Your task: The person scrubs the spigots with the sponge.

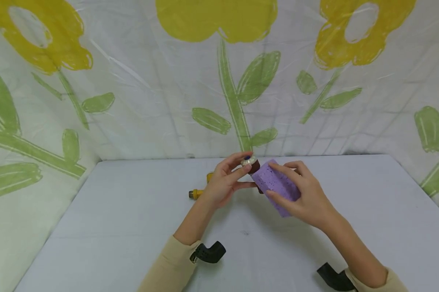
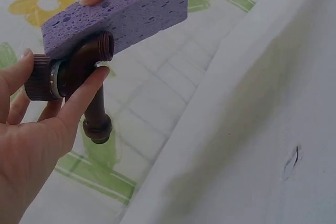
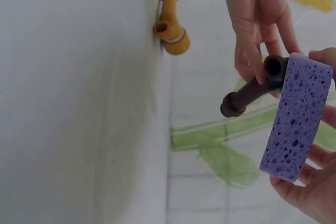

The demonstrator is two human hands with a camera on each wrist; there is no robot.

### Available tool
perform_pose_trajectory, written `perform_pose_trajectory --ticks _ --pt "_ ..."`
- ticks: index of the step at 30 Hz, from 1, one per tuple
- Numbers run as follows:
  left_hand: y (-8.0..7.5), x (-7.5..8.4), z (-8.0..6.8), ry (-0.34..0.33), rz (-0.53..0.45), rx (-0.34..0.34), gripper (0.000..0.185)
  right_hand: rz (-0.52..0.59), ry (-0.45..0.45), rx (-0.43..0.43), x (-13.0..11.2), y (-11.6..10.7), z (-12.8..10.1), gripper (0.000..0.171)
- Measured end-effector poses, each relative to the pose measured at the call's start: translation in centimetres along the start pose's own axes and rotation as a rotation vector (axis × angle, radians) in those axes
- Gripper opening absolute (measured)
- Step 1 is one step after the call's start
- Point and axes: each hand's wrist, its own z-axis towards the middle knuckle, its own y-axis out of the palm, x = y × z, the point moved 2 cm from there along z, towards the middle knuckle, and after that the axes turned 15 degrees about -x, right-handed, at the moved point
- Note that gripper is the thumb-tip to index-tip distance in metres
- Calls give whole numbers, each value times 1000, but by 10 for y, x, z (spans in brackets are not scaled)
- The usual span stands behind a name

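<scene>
Above the middle of the white table (image 1: 132, 227), my left hand (image 1: 229, 178) pinches a dark brown plastic tap (image 1: 251, 164) by its ribbed knob end (image 2: 39, 77), thumb and fingers curled round it. My right hand (image 1: 302, 191) grips a purple sponge block (image 1: 276, 184) by its long sides and holds one end against the tap. The sponge (image 2: 123, 9) rests on the tap's threaded mouth (image 2: 105, 45), and the spout (image 3: 247, 95) points down and away from the sponge (image 3: 299, 119).
A yellow tap (image 1: 199, 191) lies on the table behind my left hand, near the back edge (image 3: 170, 22). A sheet printed with yellow flowers and green leaves (image 1: 234, 93) walls the table at the back and both sides. Black wrist mounts (image 1: 208, 252) sit on both forearms.
</scene>
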Motion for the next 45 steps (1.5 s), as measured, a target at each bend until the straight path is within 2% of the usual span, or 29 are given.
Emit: perform_pose_trajectory --ticks 6,14,22,31,39,45 --pt "1 1 1 -18 6 -23 48 -29 69 8 1 -5 -1 64" --pt "1 2 1 -49 74 23 46 -41 57 -28 1 -3 0 61" --pt "2 2 1 -43 70 52 46 -45 90 -23 -2 -4 0 59" --pt "-3 2 0 -23 66 -42 52 -54 105 5 -1 -7 -1 59" --pt "-6 6 -2 -80 271 -10 49 -50 100 -23 0 -8 0 59" --pt "-4 9 -3 -78 337 -32 47 -54 113 -34 -1 -9 -1 59"
